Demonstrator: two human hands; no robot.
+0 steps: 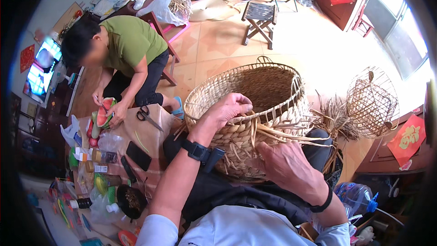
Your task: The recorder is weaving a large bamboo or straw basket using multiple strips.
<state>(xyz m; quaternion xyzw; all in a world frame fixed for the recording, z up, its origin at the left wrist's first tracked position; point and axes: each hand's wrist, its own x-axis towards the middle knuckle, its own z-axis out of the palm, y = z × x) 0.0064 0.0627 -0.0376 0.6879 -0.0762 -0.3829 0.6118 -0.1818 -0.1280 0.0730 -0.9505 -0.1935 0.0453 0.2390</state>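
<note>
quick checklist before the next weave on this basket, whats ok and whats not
1. Basket steady on the lap: ok, it rests tilted against the person's legs.
2. Left hand on the rim: ok, fingers curl over the top edge.
3. Right hand on the loose strands: ok, it sits at the wall where the ends stick out.
4. Which strand the right fingers pinch: cannot tell, the back of the hand hides them.
5. Spare straw within reach: ok, a bundle lies just right of the basket.
6. Scissors close by: ok, on the table to the left, near another person.
</note>
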